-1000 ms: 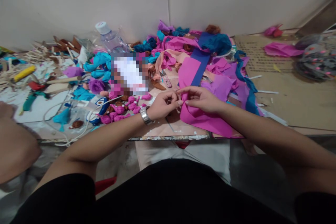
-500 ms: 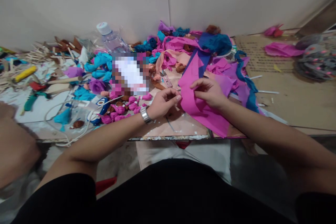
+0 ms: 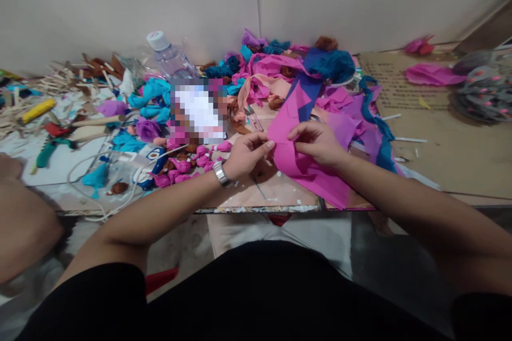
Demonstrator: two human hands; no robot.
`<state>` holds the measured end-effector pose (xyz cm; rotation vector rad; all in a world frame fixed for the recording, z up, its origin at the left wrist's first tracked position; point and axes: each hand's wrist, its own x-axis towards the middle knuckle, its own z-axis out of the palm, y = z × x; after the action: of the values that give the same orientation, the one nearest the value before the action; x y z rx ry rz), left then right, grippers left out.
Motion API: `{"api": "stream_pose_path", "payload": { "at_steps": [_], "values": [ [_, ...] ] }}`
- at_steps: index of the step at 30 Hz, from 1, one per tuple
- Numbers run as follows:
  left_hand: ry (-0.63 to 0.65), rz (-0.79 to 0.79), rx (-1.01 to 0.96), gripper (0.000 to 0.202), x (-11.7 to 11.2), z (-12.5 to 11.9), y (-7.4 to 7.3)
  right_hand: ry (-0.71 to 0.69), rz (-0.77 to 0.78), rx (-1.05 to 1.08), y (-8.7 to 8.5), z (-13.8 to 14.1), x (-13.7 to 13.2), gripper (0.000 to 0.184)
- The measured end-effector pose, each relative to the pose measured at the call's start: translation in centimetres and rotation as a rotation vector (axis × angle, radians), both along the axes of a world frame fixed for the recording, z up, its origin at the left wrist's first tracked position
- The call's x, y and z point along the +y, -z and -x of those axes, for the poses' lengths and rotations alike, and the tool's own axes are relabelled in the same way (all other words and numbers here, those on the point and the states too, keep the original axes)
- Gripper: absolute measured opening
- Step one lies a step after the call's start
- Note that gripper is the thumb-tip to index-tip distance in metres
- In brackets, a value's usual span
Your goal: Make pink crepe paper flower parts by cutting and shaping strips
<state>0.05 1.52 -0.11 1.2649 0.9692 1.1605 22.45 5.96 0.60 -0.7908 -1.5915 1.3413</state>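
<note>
The bench point(image 3: 240, 198) I watch from far away is messy with crumpled paper point(image 3: 276, 66). The left hand point(image 3: 248, 155) pinches one edge of the pink paper point(image 3: 286, 157), and the right hand point(image 3: 318, 144) pinches it nearby. It reaches the bench's front edge and looks thin, so I think hard pulling could rip it

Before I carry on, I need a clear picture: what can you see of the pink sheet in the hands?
The pink sheet looks like thin, matte paper. Its pointed upper end overlaps a dark blue strip; its middle curls, and its lower part slants toward the near edge of the table. The right hand pinches it mid-length; the left hand pinches its left edge.
</note>
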Motion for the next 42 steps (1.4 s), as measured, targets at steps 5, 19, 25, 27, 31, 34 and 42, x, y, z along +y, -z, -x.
{"api": "stream_pose_path", "payload": {
  "at_steps": [5, 19, 25, 27, 31, 34, 42],
  "values": [
    [-0.062, 0.018, -0.084, 0.040, 0.3, 0.2, 0.2, -0.002, -0.001, 0.023, -0.1, -0.1, 0.3, 0.024],
    [-0.290, 0.036, -0.306, 0.030, 1.4, 0.2, -0.7, 0.086, 0.090, 0.049, 0.0, -0.3, 0.8, 0.041],
    [-0.318, 0.049, -0.372, 0.036, 1.7, 0.6, -0.6, 0.092, 0.168, 0.113, -0.1, -0.1, 0.7, 0.041],
    [-0.320, 0.037, -0.382, 0.037, 1.8, 0.7, -0.4, 0.105, 0.157, 0.126, 0.1, -0.1, 0.9, 0.042],
    [-0.333, 0.024, -0.390, 0.037, 2.1, 1.1, -0.4, 0.153, 0.091, 0.132, 0.4, -0.1, 1.3, 0.041],
    [-0.358, -0.005, -0.374, 0.041, 2.3, 1.3, -0.4, 0.168, 0.105, 0.135, 0.5, -0.1, 1.4, 0.043],
    [-0.431, -0.078, -0.371, 0.039, 2.7, 1.5, 0.1, 0.227, 0.073, 0.241, 0.9, 0.0, 1.6, 0.046]
  ]
}}
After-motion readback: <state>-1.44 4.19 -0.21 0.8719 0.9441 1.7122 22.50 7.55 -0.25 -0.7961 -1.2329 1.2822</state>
